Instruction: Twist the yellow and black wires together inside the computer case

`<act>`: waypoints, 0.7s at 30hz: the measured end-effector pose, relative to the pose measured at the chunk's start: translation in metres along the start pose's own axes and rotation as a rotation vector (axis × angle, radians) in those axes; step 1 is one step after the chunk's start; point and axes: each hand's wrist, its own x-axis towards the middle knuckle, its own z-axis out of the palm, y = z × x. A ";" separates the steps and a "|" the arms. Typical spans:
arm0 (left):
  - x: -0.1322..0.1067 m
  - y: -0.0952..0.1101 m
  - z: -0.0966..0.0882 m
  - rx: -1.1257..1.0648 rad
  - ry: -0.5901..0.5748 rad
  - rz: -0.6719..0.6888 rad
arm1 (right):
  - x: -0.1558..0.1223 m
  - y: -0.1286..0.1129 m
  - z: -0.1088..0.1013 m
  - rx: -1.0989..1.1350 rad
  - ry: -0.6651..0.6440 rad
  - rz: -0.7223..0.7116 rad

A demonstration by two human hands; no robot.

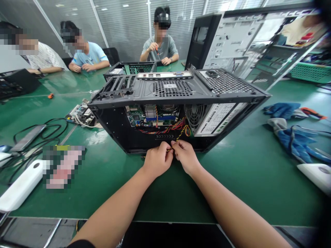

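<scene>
An open black computer case [176, 93] lies on its side on the green table [240, 172], its inside facing me. A motherboard [144, 117], a fan [192, 115] and a power supply [219, 119] show inside, with red, yellow and black wires [178, 128] running out toward the front edge. My left hand [157, 159] and my right hand [185, 155] meet just in front of the case opening. Both are closed in a pinch on a yellow and black cable [170, 149] that leads back into the case.
Blue gloves [294, 137] lie on the right, with another upright case [248, 44] behind. A loose circuit board [81, 115], black cables [38, 137] and a white device [20, 186] are at the left. Three people sit at the table's far side.
</scene>
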 end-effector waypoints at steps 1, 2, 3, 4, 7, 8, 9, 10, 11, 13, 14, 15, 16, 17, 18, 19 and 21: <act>0.000 -0.001 0.000 0.020 -0.002 0.017 | 0.000 0.000 0.000 0.009 -0.002 0.008; 0.000 -0.001 0.000 0.041 -0.005 0.036 | 0.001 0.000 0.000 0.018 -0.006 0.018; 0.000 -0.002 0.000 0.060 -0.010 0.054 | 0.001 0.000 0.000 0.027 -0.011 0.028; 0.001 -0.002 -0.001 0.075 -0.016 0.069 | 0.001 0.000 0.001 0.037 -0.016 0.039; 0.002 -0.001 -0.004 0.116 -0.050 0.088 | 0.002 0.001 0.001 0.052 -0.021 0.050; 0.003 0.000 -0.005 0.134 -0.063 0.089 | 0.002 0.001 0.001 0.054 -0.021 0.048; 0.004 0.001 -0.006 0.155 -0.073 0.090 | 0.002 0.002 0.001 0.055 -0.022 0.045; 0.004 0.001 -0.007 0.180 -0.080 0.091 | 0.002 0.002 0.001 0.056 -0.024 0.043; 0.004 0.002 -0.007 0.205 -0.083 0.091 | 0.002 0.002 0.001 0.055 -0.027 0.042; 0.005 0.002 -0.006 0.251 -0.080 0.090 | 0.003 0.002 0.000 0.050 -0.034 0.045; 0.005 0.002 -0.006 0.269 -0.078 0.089 | 0.003 0.002 0.000 0.046 -0.038 0.046; 0.005 0.002 -0.005 0.282 -0.079 0.086 | 0.003 0.002 0.000 0.044 -0.043 0.046; 0.005 0.002 -0.005 0.293 -0.083 0.082 | 0.004 0.002 0.000 0.044 -0.048 0.046; 0.005 0.002 -0.004 0.301 -0.087 0.077 | 0.004 0.002 0.000 0.045 -0.051 0.046; 0.005 0.002 -0.004 0.308 -0.092 0.072 | 0.004 0.002 0.000 0.047 -0.052 0.046; 0.005 0.002 -0.005 0.312 -0.095 0.066 | 0.004 0.002 0.000 0.048 -0.051 0.047; 0.005 0.003 -0.005 0.314 -0.096 0.056 | 0.004 0.002 0.000 0.048 -0.046 0.047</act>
